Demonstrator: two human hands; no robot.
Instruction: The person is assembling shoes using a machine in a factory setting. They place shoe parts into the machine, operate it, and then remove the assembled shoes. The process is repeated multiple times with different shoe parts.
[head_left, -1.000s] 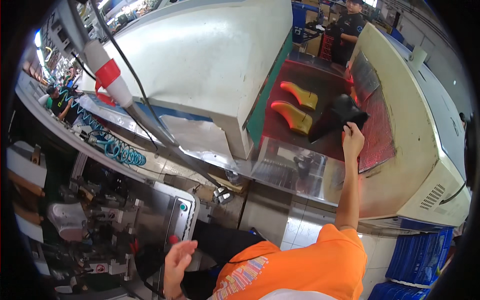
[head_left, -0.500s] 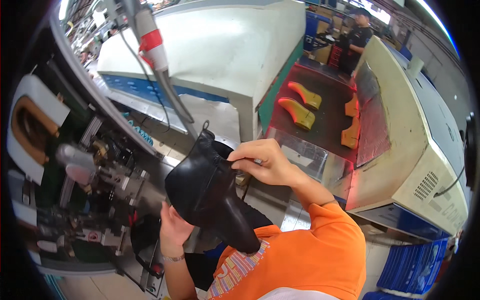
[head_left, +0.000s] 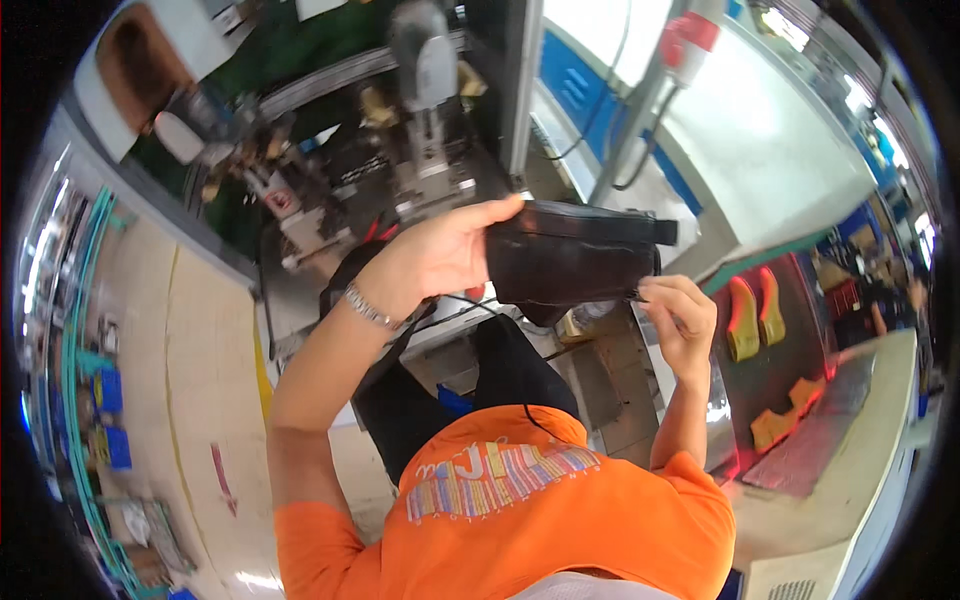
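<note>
A black leather ankle boot (head_left: 575, 255) lies sideways in the air before me, its shaft opening toward the right and a pull loop at the upper right corner. My left hand (head_left: 445, 255) is closed round its left end, thumb along the upper edge and fingers partly hidden. At the lower right corner of the shaft, my right hand (head_left: 685, 318) is closed in a pinch at the boot's rim, where a small dark bit shows at the fingertips. The toe part is mostly hidden behind the shaft.
A metal machine (head_left: 430, 120) with clamps stands beyond my left hand. On the right, a red-lit conveyor (head_left: 735, 400) carries yellow boot forms (head_left: 743, 320) and orange ones (head_left: 785, 420). A pole with a red-and-white connector (head_left: 690, 45) rises behind the boot.
The view has swung, bringing the machine toward the middle and the conveyor farther right. The boot has been turned onto its side, and my left hand has moved from beneath it to its left end.
</note>
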